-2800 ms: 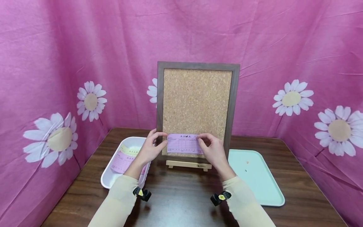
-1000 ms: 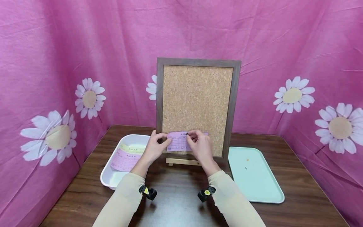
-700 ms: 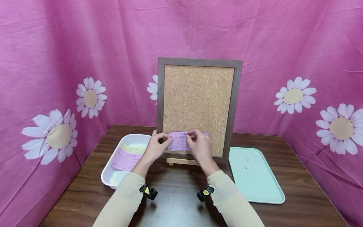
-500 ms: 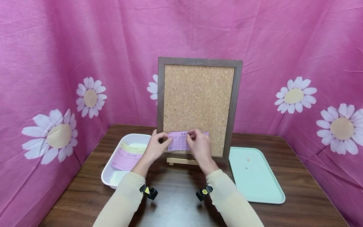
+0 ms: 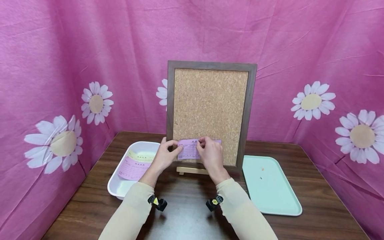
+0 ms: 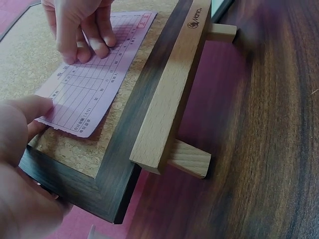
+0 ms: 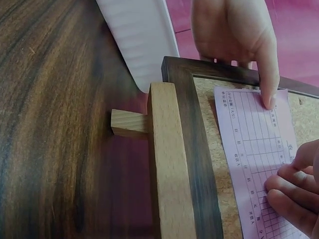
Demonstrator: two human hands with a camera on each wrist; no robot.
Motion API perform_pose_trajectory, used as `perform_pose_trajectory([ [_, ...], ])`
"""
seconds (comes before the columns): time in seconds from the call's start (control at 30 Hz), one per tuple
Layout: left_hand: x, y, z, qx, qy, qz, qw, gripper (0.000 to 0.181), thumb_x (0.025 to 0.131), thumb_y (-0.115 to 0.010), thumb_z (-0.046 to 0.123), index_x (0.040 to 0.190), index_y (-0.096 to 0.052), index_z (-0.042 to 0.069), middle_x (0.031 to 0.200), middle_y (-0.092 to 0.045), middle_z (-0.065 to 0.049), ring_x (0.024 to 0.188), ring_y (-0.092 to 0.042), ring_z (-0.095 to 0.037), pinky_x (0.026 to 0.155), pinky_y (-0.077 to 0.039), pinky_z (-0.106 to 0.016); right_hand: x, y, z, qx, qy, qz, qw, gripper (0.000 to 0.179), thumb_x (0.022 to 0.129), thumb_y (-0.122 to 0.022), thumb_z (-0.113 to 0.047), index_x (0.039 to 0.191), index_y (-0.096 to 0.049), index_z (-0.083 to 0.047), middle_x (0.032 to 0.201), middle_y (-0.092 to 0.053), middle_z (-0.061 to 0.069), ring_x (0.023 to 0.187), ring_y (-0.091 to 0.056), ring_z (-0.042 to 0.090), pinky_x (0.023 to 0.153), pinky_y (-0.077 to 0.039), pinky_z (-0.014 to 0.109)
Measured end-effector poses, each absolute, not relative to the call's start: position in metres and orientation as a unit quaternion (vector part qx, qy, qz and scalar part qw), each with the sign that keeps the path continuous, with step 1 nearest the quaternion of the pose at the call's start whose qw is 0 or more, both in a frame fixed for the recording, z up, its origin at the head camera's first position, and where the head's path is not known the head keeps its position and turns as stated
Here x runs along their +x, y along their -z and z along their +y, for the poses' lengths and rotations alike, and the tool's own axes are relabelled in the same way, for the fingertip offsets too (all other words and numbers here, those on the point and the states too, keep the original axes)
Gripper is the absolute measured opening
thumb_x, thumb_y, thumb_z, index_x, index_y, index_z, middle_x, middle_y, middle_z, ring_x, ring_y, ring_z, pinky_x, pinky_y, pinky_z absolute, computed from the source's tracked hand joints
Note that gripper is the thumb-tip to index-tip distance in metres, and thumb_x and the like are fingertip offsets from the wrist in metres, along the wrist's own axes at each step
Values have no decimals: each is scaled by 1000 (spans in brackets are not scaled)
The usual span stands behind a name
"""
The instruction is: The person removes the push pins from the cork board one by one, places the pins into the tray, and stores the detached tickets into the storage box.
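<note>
A pink receipt slip with a printed grid lies against the lower part of a framed corkboard. My left hand holds the slip's left end, its thumb on the printed face at the board's left edge. At the slip's upper middle, my right hand has thumb and forefinger pinched together on a small dark pushpin, mostly hidden by the fingertips. The other right fingers curl against the paper, covering part of its right half.
A small wooden easel props the board on the brown table. Left stands a white tray with pink and yellow slips. Right lies a mint-green tray bearing a few tiny objects. Pink flowered cloth hangs behind.
From the slip's right end, my right hand has moved left to its upper middle, where the pushpin showed earlier. Over the last second both hands stay nearly still.
</note>
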State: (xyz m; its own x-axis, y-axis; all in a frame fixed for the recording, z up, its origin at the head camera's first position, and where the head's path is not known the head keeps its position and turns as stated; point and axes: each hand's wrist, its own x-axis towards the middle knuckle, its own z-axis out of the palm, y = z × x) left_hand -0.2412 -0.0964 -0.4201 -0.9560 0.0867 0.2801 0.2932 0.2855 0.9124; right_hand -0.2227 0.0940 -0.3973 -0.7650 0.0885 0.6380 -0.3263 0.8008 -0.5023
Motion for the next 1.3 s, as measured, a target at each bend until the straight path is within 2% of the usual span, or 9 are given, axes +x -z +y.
perform_pose_trajectory([
  [0.17, -242, 421, -96, -119, 587, -795, 91, 11, 97, -78, 10, 101, -78, 0, 127, -57, -18, 121, -55, -33, 104, -41, -41, -223, 395, 94, 60, -305, -893, 326, 8, 92, -77, -11, 93, -80, -4, 80, -82, 6, 73, -78, 26, 73, -60, 49],
  [0.33, -242, 421, -96, -119, 587, -796, 84, 12, 97, -77, 11, 103, -79, 0, 133, -56, -20, 129, -54, -39, 117, -38, -53, -223, 395, 93, 50, -313, -895, 314, 8, 92, -76, -12, 92, -79, -4, 80, -81, 7, 74, -78, 27, 76, -60, 49],
  [0.5, -242, 421, -96, -115, 589, -796, 77, 13, 97, -77, 12, 104, -79, 0, 141, -53, -24, 142, -48, -46, 128, -27, -64, -224, 396, 93, 47, -322, -892, 314, 6, 91, -76, -11, 90, -78, -5, 78, -81, 6, 73, -78, 27, 77, -59, 50],
  [0.73, -242, 421, -96, -111, 589, -797, 77, 13, 97, -77, 11, 103, -78, 0, 148, -50, -28, 151, -39, -51, 131, -21, -67, -226, 398, 93, 50, -328, -889, 316, 5, 90, -75, -9, 89, -77, -5, 77, -80, 6, 71, -77, 26, 77, -58, 49],
  [0.97, -242, 420, -95, -114, 594, -792, 78, 12, 97, -76, 9, 103, -78, -1, 143, -52, -26, 145, -45, -49, 129, -26, -65, -227, 396, 95, 49, -335, -889, 307, 4, 89, -75, -9, 87, -76, -5, 75, -79, 5, 69, -75, 25, 74, -59, 48],
  [1.07, -241, 420, -95, -113, 594, -793, 78, 12, 98, -76, 11, 103, -78, 0, 147, -50, -27, 151, -40, -51, 130, -24, -67, -227, 395, 95, 51, -339, -888, 306, 4, 89, -75, -8, 87, -76, -5, 75, -79, 5, 68, -74, 25, 74, -59, 48],
  [1.23, -239, 420, -96, -104, 593, -795, 73, 13, 98, -76, 13, 103, -78, 1, 162, -41, -31, 162, -18, -55, 132, -14, -70, -227, 396, 95, 49, -342, -889, 301, 5, 89, -75, -10, 87, -75, -6, 76, -79, 6, 69, -75, 25, 75, -59, 48],
  [1.3, -239, 420, -96, -103, 591, -796, 74, 13, 98, -76, 14, 103, -78, 1, 163, -41, -31, 163, -17, -55, 132, -14, -70, -227, 396, 95, 49, -343, -889, 299, 5, 89, -75, -10, 87, -75, -6, 76, -79, 6, 70, -75, 25, 75, -59, 48],
])
